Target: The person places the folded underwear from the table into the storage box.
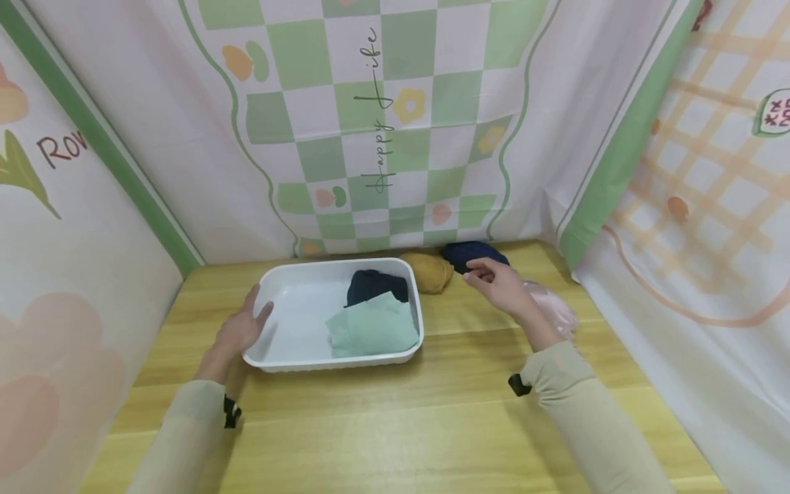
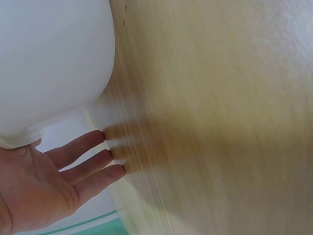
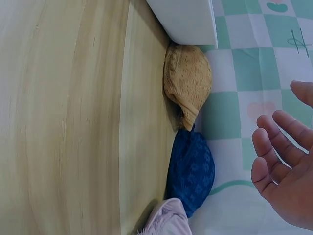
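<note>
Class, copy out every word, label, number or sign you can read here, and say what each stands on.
"Happy Life": sideways script on the checked fabric.
"Ro" and a cut-off third letter: on the left fabric panel.
Characters on the green-edged badge, right fabric panel: too small and cut off to read.
Red mark, top of that panel: cut off, unreadable.
White tray: no visible lettering.

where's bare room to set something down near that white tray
Widest bare patch: the wooden table in front of the white tray, between the sleeves. The tray's left part is bare, up to the mint cloth. Crowded: its right part, dark cloth included, and past it the mustard bundle, navy bundle and pink bundle.
</note>
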Demonstrator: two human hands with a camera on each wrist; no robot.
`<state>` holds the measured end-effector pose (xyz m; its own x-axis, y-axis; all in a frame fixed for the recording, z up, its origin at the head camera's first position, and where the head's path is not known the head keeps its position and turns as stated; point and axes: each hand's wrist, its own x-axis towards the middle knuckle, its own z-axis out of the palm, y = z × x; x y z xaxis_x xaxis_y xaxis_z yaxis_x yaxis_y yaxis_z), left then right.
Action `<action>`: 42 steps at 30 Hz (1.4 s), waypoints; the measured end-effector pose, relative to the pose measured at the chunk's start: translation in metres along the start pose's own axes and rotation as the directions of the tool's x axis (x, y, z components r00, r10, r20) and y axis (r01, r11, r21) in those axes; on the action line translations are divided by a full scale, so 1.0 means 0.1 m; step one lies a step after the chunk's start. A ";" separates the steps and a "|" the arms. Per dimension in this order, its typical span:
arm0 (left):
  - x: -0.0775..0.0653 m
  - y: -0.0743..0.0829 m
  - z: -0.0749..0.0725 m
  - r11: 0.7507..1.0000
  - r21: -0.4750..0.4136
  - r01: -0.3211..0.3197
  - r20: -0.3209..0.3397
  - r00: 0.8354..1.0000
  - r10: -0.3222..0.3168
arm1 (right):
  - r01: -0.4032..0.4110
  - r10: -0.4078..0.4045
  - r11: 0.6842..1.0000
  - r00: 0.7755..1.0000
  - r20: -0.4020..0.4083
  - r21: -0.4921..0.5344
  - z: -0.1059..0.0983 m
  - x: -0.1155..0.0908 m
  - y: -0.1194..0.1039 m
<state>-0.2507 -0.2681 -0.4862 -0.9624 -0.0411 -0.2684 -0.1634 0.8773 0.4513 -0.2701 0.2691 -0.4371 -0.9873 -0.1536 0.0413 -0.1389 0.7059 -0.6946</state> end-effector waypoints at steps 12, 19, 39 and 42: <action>0.00 -0.01 0.01 1.000 0.000 -0.004 0.004 1.000 0.004 | -0.065 0.066 0.998 0.998 -0.019 0.016 -0.16 -0.14 0.08; 0.01 -0.02 0.02 1.000 0.013 -0.019 0.001 1.000 0.019 | -0.054 0.054 0.999 0.998 -0.019 0.005 -0.24 -0.20 0.12; 0.00 -0.02 0.02 1.000 0.011 -0.017 0.005 1.000 0.017 | -0.042 0.039 0.999 0.996 -0.081 -0.024 -0.46 -0.41 0.40; 0.01 -0.02 0.02 1.000 0.008 -0.019 0.005 1.000 0.019 | -0.031 0.026 0.999 0.994 -0.103 -0.040 -0.49 -0.43 0.44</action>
<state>-0.2506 -0.2694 -0.4889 -0.9643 -0.0221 -0.2640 -0.1432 0.8818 0.4493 -0.2372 0.3409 -0.4344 -0.9933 -0.0628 0.0966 -0.1114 0.7375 -0.6661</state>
